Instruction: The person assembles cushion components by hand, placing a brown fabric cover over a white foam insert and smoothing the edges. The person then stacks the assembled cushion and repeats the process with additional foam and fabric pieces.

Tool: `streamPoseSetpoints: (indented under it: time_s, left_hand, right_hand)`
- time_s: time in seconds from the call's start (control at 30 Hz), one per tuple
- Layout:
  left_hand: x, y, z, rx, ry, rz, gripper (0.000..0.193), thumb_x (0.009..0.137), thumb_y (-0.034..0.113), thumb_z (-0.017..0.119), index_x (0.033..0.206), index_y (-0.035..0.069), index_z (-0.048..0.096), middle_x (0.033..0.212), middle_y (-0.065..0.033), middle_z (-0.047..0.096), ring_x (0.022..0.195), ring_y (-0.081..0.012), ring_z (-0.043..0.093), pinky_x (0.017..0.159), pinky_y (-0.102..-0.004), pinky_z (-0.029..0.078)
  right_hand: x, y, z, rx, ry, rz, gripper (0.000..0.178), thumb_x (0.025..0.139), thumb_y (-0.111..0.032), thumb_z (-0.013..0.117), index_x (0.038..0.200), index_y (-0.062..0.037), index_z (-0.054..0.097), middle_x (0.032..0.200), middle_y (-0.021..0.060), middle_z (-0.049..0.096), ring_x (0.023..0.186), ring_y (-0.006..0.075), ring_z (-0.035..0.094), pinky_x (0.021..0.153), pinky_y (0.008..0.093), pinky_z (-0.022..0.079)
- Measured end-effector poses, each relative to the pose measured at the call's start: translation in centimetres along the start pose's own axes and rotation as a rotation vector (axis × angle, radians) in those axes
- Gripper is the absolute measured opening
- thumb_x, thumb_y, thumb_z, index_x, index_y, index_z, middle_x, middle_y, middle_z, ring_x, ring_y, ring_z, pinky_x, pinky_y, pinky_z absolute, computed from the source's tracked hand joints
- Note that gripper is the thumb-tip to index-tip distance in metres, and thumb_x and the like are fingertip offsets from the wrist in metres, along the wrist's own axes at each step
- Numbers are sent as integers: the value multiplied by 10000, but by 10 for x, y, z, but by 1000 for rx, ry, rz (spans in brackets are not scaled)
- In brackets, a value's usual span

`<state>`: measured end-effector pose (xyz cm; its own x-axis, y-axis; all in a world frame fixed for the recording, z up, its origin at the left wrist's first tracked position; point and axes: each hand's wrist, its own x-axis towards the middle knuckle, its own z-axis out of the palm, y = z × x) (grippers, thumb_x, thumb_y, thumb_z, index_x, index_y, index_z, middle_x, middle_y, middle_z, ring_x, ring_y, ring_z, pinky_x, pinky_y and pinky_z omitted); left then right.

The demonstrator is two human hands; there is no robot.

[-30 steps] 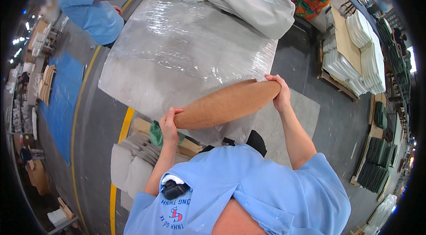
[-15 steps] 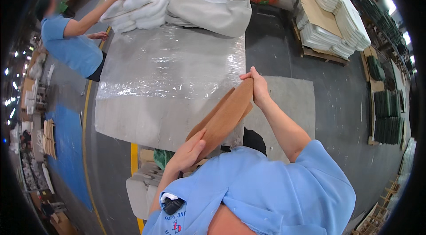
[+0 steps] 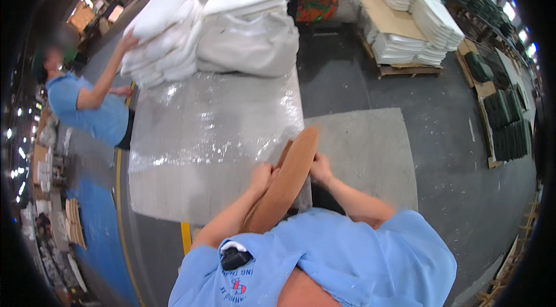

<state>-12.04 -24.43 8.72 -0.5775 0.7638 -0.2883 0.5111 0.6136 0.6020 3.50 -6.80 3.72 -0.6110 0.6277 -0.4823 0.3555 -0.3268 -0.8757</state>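
A long brown piece with a felt-like surface and a rounded end [image 3: 292, 176] is held upright and slanted close to my chest. It looks folded or doubled, since a second brown layer shows behind it. My left hand [image 3: 264, 176] is closed on its left side, with the fingertips partly behind the piece. On the opposite edge my right hand [image 3: 319, 168] is closed too, its fingers partly hidden. The piece is over the front right corner of a grey table [image 3: 168, 194], whose far part is covered in shiny clear plastic film.
Stacked white padded pieces [image 3: 165, 6] and a grey cloth-covered bundle [image 3: 249, 46] stand on the table's far end. At its left a person in blue [image 3: 87, 104] touches the stack. A pallet of white pieces [image 3: 399, 46] stands far right; a pale mat [image 3: 370, 150] lies beside the table.
My right hand has come down from the piece's far end to its side, and my left hand has moved up. The brown piece stands steeper. The other person's raised hand is lower on the stack.
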Motion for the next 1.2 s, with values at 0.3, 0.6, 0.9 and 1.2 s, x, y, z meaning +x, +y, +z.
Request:
streamPoseSetpoints:
  time_s: [0.3, 0.6, 0.9, 1.2]
  left_hand:
    - [-26, 30, 26, -453, 209, -121, 344, 1049, 339, 621, 1116, 2, 639, 993, -266, 741, 932, -383, 728, 840, -476, 546]
    - [5, 82, 40, 53, 108, -47, 286, 1055, 307, 583, 1119, 29, 566, 983, -283, 728, 989, -507, 687, 851, -608, 511]
    - [9, 61, 53, 176, 200, 50, 203, 1076, 309, 547, 1041, 110, 571, 843, -185, 738, 756, -462, 702, 672, -593, 526]
    - [13, 45, 72, 149, 328, 46, 201, 1044, 327, 597, 971, 140, 616, 809, -163, 727, 711, -437, 697, 618, -577, 522]
  right_hand:
    - [-57, -57, -4, -165, 220, -189, 309, 1043, -283, 624, 1139, 11, 621, 1045, 216, 715, 985, 303, 693, 892, 440, 537]
    - [-29, 7, -42, 772, 340, 259, 160, 1078, -165, 575, 1122, -48, 675, 1064, 115, 740, 931, 258, 702, 796, 437, 595]
    - [8, 48, -8, 1112, 347, 411, 341, 1067, -297, 577, 1241, -34, 708, 1184, 170, 757, 1031, 314, 736, 873, 464, 595]
    - [41, 117, 0, 999, 405, 503, 447, 1056, -403, 579, 1258, -32, 725, 1228, 195, 752, 1087, 341, 736, 921, 467, 582]
